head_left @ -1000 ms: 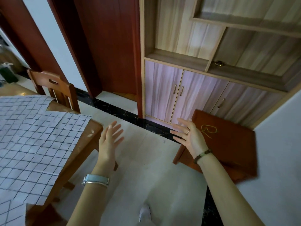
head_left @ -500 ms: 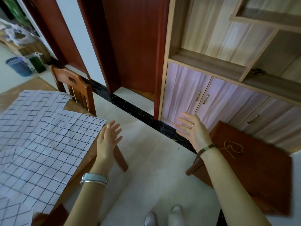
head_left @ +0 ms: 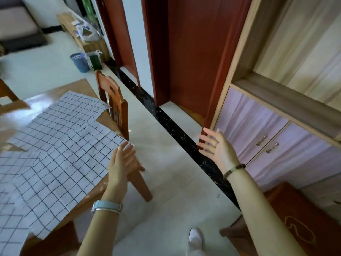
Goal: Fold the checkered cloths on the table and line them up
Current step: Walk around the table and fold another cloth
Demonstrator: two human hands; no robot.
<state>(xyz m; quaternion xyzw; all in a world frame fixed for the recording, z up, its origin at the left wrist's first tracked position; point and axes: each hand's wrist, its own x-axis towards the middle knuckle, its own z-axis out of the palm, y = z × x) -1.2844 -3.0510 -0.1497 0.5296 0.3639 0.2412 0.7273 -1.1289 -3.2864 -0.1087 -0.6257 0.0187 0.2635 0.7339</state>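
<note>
The folding has not yet begun, by the look of it: the checkered cloths point(head_left: 55, 154) lie flat and overlapping on the table point(head_left: 83, 87) across the left half of the frame, none folded or lined up. The left hand point(head_left: 120, 161) hovers with straight, relaxed fingers just beside the nearest cloth's right corner and holds nothing. The right hand point(head_left: 220, 148) is spread wide over the floor at centre right, well apart from the table and also empty. The next move likely calls for both hands to come left and pinch that cloth's corners. The table's right edge and a chair point(head_left: 115, 104) tucked against it hem in the reach, while the floor between table and cabinet point(head_left: 258, 130) gives standing room.
</note>
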